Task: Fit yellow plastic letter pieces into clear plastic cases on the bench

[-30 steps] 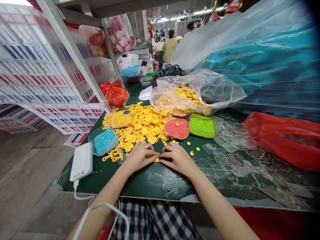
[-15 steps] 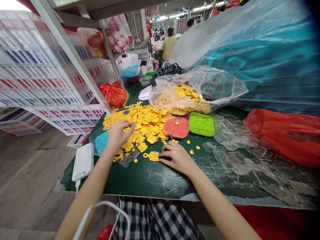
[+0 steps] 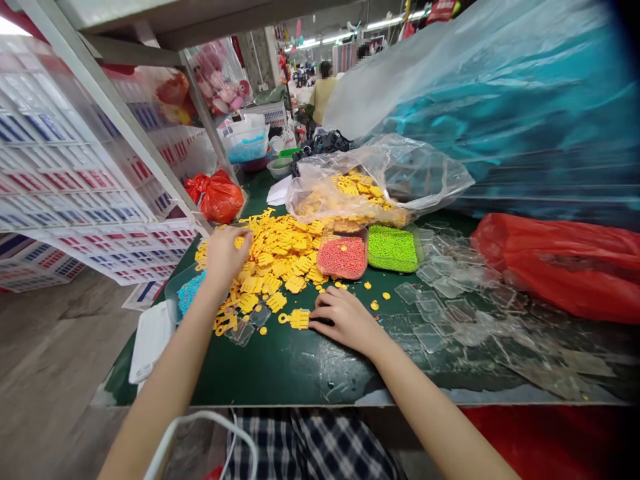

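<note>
My left hand [image 3: 226, 257] reaches over the left end of a heap of yellow plastic pieces [image 3: 285, 250], above a tray of yellow beads that it mostly hides. Its fingers are drawn together; whatever lies between the tips is hidden. On the green table, my right hand [image 3: 345, 319] grips the right edge of a flat yellow plastic piece [image 3: 300, 319] between thumb and fingers. That piece has a ring at its left end. A tray of blue beads [image 3: 189, 293] sits under my left forearm. Trays of pink beads [image 3: 343, 259] and green beads [image 3: 393, 249] stand beyond my right hand.
Clear plastic squares [image 3: 430, 337] lie scattered at the right, near a red bag [image 3: 555, 263]. A clear bag [image 3: 425, 173] with yellow pieces lies behind the trays. A white power bank [image 3: 151, 340] rests at the left edge. Crates [image 3: 75, 167] and a shelf post flank the left side.
My left hand has moved a little up and left, over the yellow bead tray. My right hand stays at the yellow piece. The whole view has shifted slightly.
</note>
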Motion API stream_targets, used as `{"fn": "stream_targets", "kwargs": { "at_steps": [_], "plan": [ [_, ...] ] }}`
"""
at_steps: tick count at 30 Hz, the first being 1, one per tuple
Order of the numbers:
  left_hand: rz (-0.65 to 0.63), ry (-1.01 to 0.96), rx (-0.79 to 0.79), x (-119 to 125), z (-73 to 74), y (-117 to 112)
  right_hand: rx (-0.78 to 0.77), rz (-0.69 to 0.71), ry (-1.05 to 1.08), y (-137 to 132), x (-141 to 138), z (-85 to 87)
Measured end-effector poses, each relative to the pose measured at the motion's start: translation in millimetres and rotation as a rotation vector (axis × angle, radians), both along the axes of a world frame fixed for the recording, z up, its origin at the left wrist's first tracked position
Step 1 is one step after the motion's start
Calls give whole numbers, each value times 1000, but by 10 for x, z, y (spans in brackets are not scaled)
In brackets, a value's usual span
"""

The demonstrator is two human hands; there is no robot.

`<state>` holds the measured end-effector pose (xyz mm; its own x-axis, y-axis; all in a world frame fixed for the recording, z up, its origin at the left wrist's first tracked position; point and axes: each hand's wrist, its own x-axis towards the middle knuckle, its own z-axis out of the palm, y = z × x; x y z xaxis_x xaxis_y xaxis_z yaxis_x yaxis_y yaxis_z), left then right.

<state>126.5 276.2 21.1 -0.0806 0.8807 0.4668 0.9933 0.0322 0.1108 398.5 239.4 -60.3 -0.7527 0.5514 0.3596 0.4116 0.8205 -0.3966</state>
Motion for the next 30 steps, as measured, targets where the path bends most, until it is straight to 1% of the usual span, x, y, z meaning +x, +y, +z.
{"fn": "stream_targets", "kwargs": {
  "at_steps": [1, 2, 4, 6, 9, 11, 13, 15, 18, 23, 30],
  "plan": [
    [-142, -42, -2, 215, -24, -9, 3, 0, 5, -5, -2, 6],
    [-256, -67, -24, 429, -47, -9, 8, -1, 13, -9, -3, 11],
    [-422, -60, -88, 815, -85, 31, 24, -14, 34, -14, -3, 20],
    [-536, -38, -177, 1107, -110, 134, 43, -32, 50, -13, -2, 24],
    [-628, 31, -378, 1363, -137, 374, 54, -40, 49, -7, 1, 28],
    [-656, 77, -498, 1451, -154, 538, 56, -40, 41, -6, 5, 36],
    [-673, 107, -579, 1507, -169, 665, 64, -47, 35, -11, 10, 49],
    [-681, 128, -629, 1545, -178, 746, 82, -52, 32, -20, 13, 65],
    [-682, 153, -678, 1576, -177, 801, 109, -48, 25, -34, 12, 84],
    [-673, 181, -701, 1603, -203, 822, 133, -32, 16, -48, 14, 104],
    [-681, 208, -605, 1641, -316, 806, 143, -49, 30, -37, 24, 121]
  ]
}}
